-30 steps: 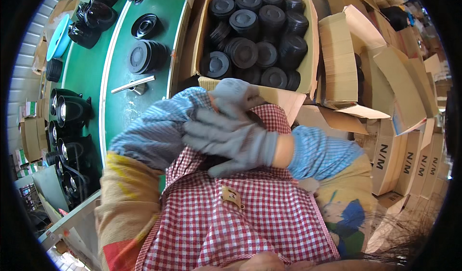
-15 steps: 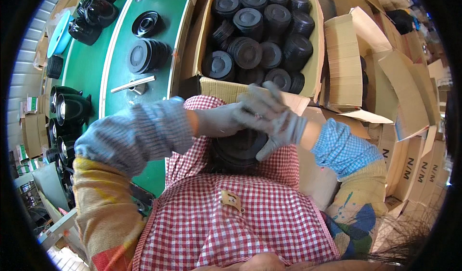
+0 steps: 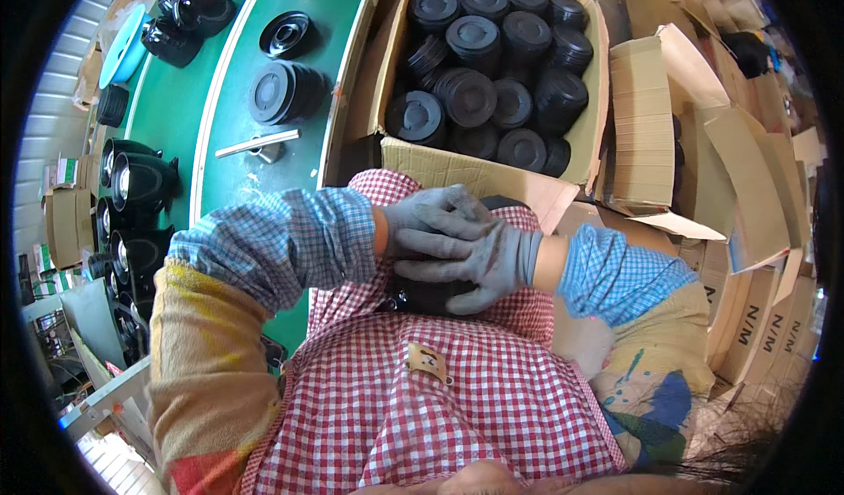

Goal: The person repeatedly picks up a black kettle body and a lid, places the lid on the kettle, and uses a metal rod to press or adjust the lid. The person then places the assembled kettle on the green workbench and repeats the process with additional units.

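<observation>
A black round part (image 3: pixel 431 296) lies in my lap, mostly covered by my hands; its glossy lower edge shows below them. Across its top lies my gray-gloved left hand (image 3: pixel 432 218), fingers stretched toward the right. My right hand (image 3: pixel 483 262), also gloved, overlaps it from the right, with its fingers laid apart over the part and the left hand. Both palms rest on the part rather than wrapping round it. Another dark edge (image 3: pixel 503 202) shows behind the hands, and I cannot make out whether it belongs to the same part.
Ahead stands a cardboard box (image 3: pixel 475 163) of stacked black discs. The green bench (image 3: pixel 242 174) at left holds a disc stack (image 3: pixel 286 92), a black ring-shaped part (image 3: pixel 286 34), a metal T-shaped tool (image 3: pixel 259 146) and glossy black housings (image 3: pixel 141 183). Open cartons (image 3: pixel 646 126) stand at right.
My right hand has come down and left, off its blurred raised position, onto the left hand and the part. The disc face that showed before is now covered.
</observation>
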{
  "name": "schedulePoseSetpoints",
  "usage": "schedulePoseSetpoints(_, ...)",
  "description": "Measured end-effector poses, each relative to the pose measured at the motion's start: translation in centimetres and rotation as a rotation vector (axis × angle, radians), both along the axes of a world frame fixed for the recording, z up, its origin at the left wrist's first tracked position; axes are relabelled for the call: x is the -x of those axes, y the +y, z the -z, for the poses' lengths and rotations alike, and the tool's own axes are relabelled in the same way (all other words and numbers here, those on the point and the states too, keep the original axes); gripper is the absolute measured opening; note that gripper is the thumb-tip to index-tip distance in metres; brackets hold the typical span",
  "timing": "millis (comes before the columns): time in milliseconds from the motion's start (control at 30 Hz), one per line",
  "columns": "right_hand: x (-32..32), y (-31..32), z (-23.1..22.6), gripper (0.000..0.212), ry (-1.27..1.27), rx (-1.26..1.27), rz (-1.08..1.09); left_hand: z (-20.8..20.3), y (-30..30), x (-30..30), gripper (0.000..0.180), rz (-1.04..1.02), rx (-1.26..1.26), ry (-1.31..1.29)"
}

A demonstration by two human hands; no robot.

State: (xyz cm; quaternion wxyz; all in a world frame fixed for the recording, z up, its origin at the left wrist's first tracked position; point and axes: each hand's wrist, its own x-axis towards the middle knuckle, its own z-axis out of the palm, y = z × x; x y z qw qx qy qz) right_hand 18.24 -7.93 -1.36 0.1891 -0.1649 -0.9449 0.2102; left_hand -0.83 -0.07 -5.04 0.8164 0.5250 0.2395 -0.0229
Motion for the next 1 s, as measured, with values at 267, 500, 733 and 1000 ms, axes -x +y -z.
schedulePoseSetpoints(267,-1.1,0.5,0.9,0.077,0.326,-0.132,0.136,-0.5,2.6,-1.5,0.040,0.305,-1.163,-0.318)
schedulePoseSetpoints(500,0.6,-0.5,0.2,0.087,-0.048,0.043,0.081,2.6,1.0,-1.2,0.039,-0.036,-0.998,-0.882)
schedulePoseSetpoints(733,-1.0,-1.5,0.2,0.088,0.203,0.110,0.474,-0.9,1.8,3.8,0.024,-0.668,-1.031,0.090)
schedulePoseSetpoints(1000,-5.2,-1.8,0.6,0.049,0.584,0.295,1.085,2.0,8.9,32.0,0.048,-0.361,-1.637,1.259)
